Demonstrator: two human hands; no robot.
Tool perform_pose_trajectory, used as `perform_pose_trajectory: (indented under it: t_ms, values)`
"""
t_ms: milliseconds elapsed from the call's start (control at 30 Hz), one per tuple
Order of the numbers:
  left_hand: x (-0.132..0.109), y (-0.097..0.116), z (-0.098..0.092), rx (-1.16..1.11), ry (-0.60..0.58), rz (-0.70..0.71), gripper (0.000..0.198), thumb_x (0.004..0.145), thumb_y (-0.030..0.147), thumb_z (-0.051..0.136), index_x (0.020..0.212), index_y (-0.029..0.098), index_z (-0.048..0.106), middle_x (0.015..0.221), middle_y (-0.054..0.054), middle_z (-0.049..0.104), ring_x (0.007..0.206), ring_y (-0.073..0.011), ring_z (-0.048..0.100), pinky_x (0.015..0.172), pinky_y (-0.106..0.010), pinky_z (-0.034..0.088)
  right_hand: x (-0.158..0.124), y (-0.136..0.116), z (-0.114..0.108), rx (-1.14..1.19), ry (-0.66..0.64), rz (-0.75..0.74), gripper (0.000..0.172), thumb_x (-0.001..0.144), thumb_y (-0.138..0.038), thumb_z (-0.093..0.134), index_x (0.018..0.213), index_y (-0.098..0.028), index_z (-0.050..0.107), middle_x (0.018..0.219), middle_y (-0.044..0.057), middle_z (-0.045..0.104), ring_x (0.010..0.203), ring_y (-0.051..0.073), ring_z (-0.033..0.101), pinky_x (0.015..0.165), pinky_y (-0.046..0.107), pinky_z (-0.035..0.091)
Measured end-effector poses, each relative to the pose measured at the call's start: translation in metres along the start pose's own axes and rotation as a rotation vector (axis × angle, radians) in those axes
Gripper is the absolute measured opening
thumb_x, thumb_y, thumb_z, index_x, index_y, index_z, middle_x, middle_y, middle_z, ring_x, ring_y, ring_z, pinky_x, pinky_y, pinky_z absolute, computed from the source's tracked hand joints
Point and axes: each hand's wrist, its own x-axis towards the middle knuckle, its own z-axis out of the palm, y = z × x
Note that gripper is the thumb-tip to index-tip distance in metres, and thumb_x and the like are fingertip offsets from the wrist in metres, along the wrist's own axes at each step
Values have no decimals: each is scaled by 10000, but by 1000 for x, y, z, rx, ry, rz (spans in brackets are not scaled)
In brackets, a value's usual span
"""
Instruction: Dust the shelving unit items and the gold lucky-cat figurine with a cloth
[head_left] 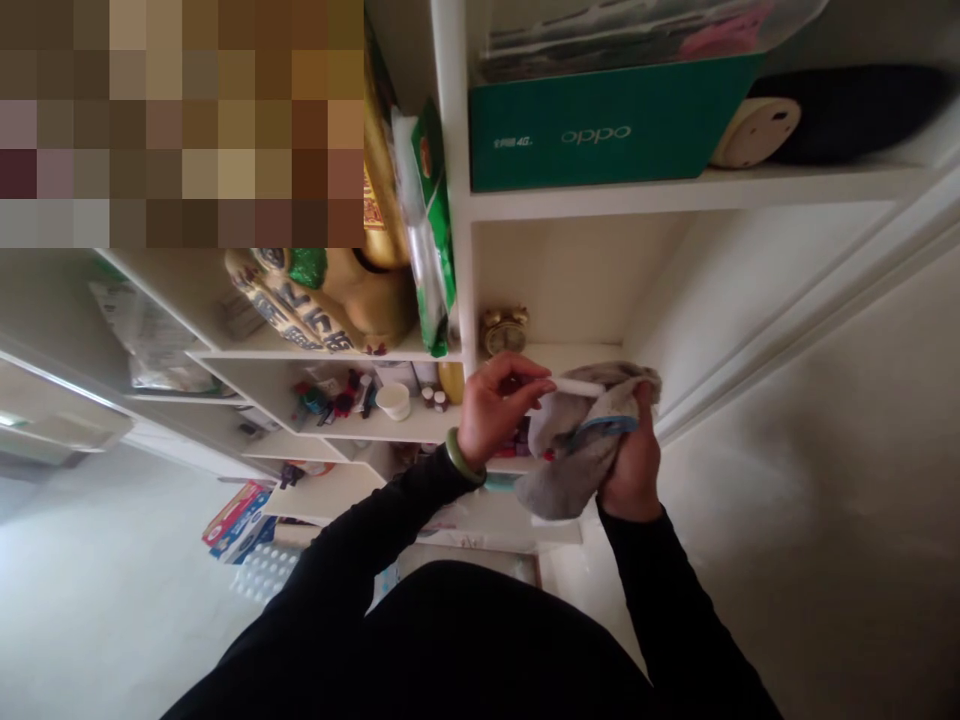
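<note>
My left hand, with a green bangle on the wrist, pinches a thin white stick-like object in front of the shelves. My right hand is closed on a grey cloth with a blue stripe, and the white object's far end lies against the cloth. Both sleeves are black. What the white object is I cannot make out.
A white shelf unit fills the view. It holds a green OPPO box, a gold figurine, a green packet, a small gold alarm clock, a white cup and small bottles. A plain wall lies to the right.
</note>
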Motion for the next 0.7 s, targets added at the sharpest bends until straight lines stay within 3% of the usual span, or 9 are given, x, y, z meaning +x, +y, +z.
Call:
perform_pose_trajectory:
  t_ms: [167, 300, 367, 467, 600, 700]
  values:
    - [-2, 0, 9, -172, 112, -161, 473, 724, 550, 999, 870, 175, 751, 830, -16, 779, 624, -100, 678, 627, -245, 602, -9, 4, 10, 169, 106, 35, 563, 906, -824, 646, 978, -275, 750, 945, 33, 803, 1052, 284, 788, 971, 487, 653]
    - [-6, -4, 15, -127, 46, -237, 391, 728, 474, 990, 862, 172, 782, 832, -28, 785, 722, -130, 704, 697, -253, 586, -18, 3, 24, 13, 140, -111, 453, 864, -630, 807, 1059, -223, 769, 1079, 67, 823, 1133, 262, 758, 1084, 472, 597]
    - [-10, -5, 16, -82, -21, -248, 339, 753, 443, 969, 860, 170, 799, 842, -37, 787, 769, -141, 710, 734, -255, 583, -18, 0, 27, -75, 161, -171, 407, 856, -588, 825, 1002, -211, 783, 1027, 75, 827, 1018, 256, 770, 984, 448, 628]
    - [-15, -5, 18, -65, -77, -288, 328, 785, 456, 940, 865, 175, 790, 766, -18, 740, 662, -123, 643, 623, -236, 524, -14, -2, 27, -142, 174, -196, 368, 851, -581, 828, 884, -217, 785, 871, 58, 810, 807, 230, 746, 785, 391, 633]
    - [-20, -5, 18, -93, -30, -329, 371, 774, 492, 944, 853, 184, 754, 698, 7, 682, 584, -107, 573, 532, -222, 451, -12, 0, 25, -151, 186, -202, 376, 844, -570, 824, 901, -198, 802, 878, 62, 824, 819, 229, 757, 777, 378, 631]
    - [-17, -4, 13, -140, -26, -386, 454, 742, 557, 956, 858, 180, 732, 673, 20, 654, 558, -94, 546, 503, -207, 421, -13, -2, 23, -102, 138, -106, 376, 767, -534, 874, 907, -193, 801, 885, 46, 834, 811, 221, 761, 776, 364, 639]
